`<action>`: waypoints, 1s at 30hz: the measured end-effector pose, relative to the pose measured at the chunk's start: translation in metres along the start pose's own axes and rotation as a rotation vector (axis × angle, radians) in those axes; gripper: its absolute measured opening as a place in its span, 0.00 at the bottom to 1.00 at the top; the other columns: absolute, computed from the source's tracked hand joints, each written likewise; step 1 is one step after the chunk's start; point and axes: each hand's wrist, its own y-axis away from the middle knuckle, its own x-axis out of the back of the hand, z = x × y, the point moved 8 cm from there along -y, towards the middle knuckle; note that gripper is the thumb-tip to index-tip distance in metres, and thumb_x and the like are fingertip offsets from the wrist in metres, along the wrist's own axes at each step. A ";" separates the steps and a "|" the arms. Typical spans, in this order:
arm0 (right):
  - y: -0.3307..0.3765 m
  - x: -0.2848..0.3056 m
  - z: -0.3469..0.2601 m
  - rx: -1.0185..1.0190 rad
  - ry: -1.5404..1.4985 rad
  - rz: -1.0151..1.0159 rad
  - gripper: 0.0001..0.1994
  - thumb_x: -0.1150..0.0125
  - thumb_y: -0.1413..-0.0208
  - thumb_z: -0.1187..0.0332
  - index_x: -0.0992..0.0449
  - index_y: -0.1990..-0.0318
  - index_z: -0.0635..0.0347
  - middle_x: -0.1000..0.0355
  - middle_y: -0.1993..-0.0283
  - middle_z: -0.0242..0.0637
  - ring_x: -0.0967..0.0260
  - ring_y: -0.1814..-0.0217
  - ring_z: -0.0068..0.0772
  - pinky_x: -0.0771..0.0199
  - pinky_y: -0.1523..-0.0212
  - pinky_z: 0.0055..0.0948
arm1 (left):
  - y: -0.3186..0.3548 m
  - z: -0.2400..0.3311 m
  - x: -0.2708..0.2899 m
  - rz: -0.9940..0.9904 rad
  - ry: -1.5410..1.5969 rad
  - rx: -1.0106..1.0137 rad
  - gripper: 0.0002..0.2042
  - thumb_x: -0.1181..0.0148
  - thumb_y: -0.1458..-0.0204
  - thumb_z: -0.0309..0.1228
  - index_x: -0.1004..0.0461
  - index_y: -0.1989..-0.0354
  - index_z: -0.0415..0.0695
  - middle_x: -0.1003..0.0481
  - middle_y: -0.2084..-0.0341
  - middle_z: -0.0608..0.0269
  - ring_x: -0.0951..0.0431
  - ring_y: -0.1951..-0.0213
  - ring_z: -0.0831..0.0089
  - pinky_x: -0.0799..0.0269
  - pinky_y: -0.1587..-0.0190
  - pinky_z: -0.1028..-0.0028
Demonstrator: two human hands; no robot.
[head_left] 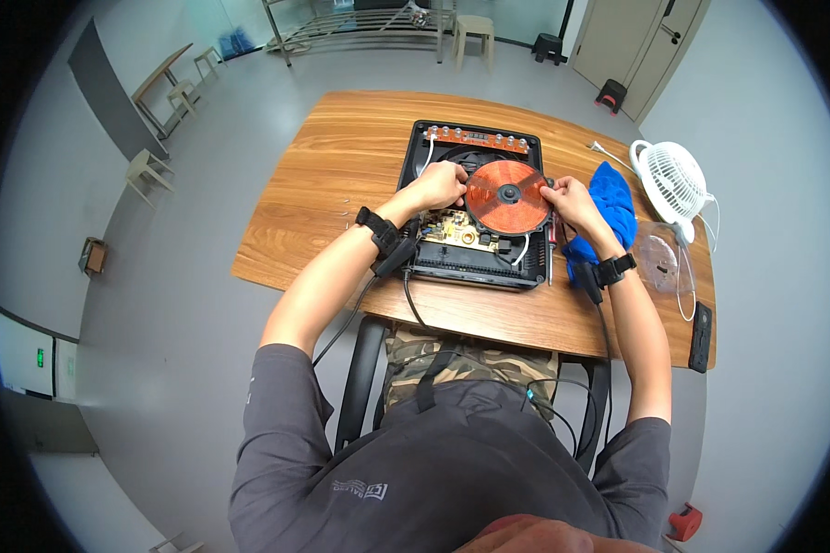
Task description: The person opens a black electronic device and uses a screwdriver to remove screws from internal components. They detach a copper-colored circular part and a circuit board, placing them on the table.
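A round copper induction coil (493, 217) with a black hub sits tilted over the opened black housing of an induction cooker (470, 271). My left hand (443, 186) pinches the coil's left edge, fingers closed. At its right edge my right hand (570, 199) grips it between thumb and fingers. Below the coil shows a tan circuit board (452, 229) with components. An orange control strip (503, 141) runs along the housing's far side. White wires come out at its upper left and lower right. What lies directly under the coil is hidden.
A blue cloth (613, 198) lies right of the housing, beside a red-handled screwdriver (551, 238). Farther right are a white fan (673, 180), a clear plastic tray (657, 261) and a black oblong device (701, 336). Small bits (346, 200) lie left on the wooden table (304, 221).
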 end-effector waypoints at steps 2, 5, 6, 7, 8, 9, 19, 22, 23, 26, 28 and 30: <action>0.005 -0.002 0.001 -0.006 -0.082 -0.009 0.17 0.31 0.42 0.60 0.29 0.62 0.66 0.27 0.74 0.30 0.31 0.75 0.18 0.31 0.78 0.22 | 0.001 -0.002 0.000 -0.020 0.025 -0.011 0.14 0.42 0.41 0.26 0.23 0.50 0.31 0.17 0.70 0.56 0.15 0.68 0.72 0.22 0.60 0.72; 0.007 -0.001 0.003 0.006 -0.084 0.004 0.19 0.29 0.45 0.59 0.28 0.62 0.68 0.25 0.73 0.36 0.27 0.73 0.23 0.27 0.74 0.26 | 0.012 -0.001 0.016 -0.027 -0.031 -0.065 0.12 0.38 0.44 0.28 0.20 0.55 0.36 0.16 0.68 0.55 0.15 0.67 0.72 0.21 0.57 0.71; 0.007 0.000 0.004 0.012 -0.065 0.013 0.21 0.29 0.46 0.59 0.28 0.61 0.70 0.24 0.73 0.39 0.25 0.72 0.26 0.25 0.71 0.29 | 0.017 -0.002 0.021 -0.015 -0.131 -0.117 0.11 0.36 0.46 0.29 0.19 0.57 0.38 0.16 0.68 0.56 0.15 0.65 0.71 0.21 0.57 0.71; 0.007 0.000 0.001 0.034 -0.013 0.024 0.21 0.29 0.46 0.58 0.28 0.61 0.70 0.24 0.73 0.41 0.25 0.71 0.29 0.24 0.70 0.31 | 0.024 -0.004 0.030 0.000 -0.235 -0.168 0.10 0.35 0.47 0.30 0.18 0.59 0.40 0.16 0.68 0.57 0.15 0.64 0.69 0.21 0.57 0.70; 0.008 0.001 -0.003 0.057 0.039 0.031 0.22 0.29 0.46 0.57 0.28 0.61 0.70 0.24 0.72 0.43 0.24 0.70 0.33 0.24 0.68 0.32 | 0.031 -0.014 0.035 -0.019 -0.223 -0.163 0.09 0.33 0.48 0.32 0.17 0.62 0.41 0.16 0.68 0.58 0.15 0.62 0.68 0.21 0.56 0.68; 0.010 0.001 -0.008 0.080 0.092 0.039 0.22 0.29 0.46 0.56 0.27 0.61 0.70 0.23 0.71 0.45 0.23 0.69 0.36 0.23 0.67 0.34 | 0.037 -0.023 0.040 -0.031 -0.246 -0.164 0.08 0.32 0.50 0.32 0.17 0.64 0.42 0.16 0.69 0.57 0.15 0.65 0.66 0.21 0.57 0.68; 0.031 0.006 -0.056 0.186 0.535 0.082 0.25 0.33 0.45 0.51 0.27 0.57 0.69 0.23 0.60 0.57 0.23 0.55 0.59 0.22 0.55 0.48 | 0.066 -0.013 0.031 -0.098 -0.556 -0.323 0.06 0.34 0.50 0.30 0.18 0.68 0.40 0.24 0.65 0.49 0.22 0.58 0.52 0.25 0.53 0.62; 0.052 0.003 -0.099 0.372 0.669 0.182 0.25 0.33 0.45 0.53 0.30 0.50 0.66 0.27 0.52 0.54 0.24 0.54 0.57 0.22 0.55 0.52 | 0.063 -0.014 0.028 -0.119 -0.543 -0.321 0.07 0.33 0.49 0.30 0.18 0.67 0.39 0.24 0.67 0.48 0.22 0.60 0.51 0.25 0.54 0.61; 0.057 -0.006 -0.120 0.356 0.650 0.123 0.22 0.33 0.45 0.56 0.28 0.49 0.61 0.27 0.51 0.48 0.25 0.50 0.56 0.22 0.53 0.48 | 0.062 -0.019 0.027 -0.126 -0.539 -0.305 0.07 0.33 0.49 0.30 0.18 0.67 0.39 0.24 0.67 0.48 0.22 0.60 0.51 0.25 0.54 0.61; 0.069 -0.057 -0.160 0.642 0.566 -0.061 0.18 0.33 0.46 0.60 0.24 0.53 0.61 0.27 0.50 0.47 0.25 0.49 0.53 0.22 0.51 0.47 | 0.057 -0.022 0.025 -0.147 -0.501 -0.263 0.07 0.33 0.49 0.30 0.18 0.67 0.38 0.23 0.68 0.47 0.21 0.61 0.50 0.24 0.56 0.60; 0.068 -0.097 -0.172 0.653 0.547 -0.214 0.16 0.31 0.48 0.62 0.21 0.56 0.62 0.26 0.50 0.47 0.25 0.47 0.51 0.22 0.49 0.45 | 0.059 -0.023 0.027 -0.160 -0.486 -0.217 0.08 0.34 0.48 0.30 0.18 0.67 0.38 0.22 0.67 0.47 0.21 0.61 0.50 0.25 0.56 0.60; 0.055 -0.131 -0.169 0.627 0.596 -0.322 0.16 0.29 0.49 0.64 0.21 0.55 0.63 0.24 0.50 0.48 0.25 0.46 0.51 0.23 0.48 0.44 | 0.060 -0.021 0.028 -0.143 -0.480 -0.239 0.08 0.34 0.48 0.30 0.18 0.66 0.38 0.22 0.68 0.47 0.21 0.61 0.50 0.25 0.56 0.60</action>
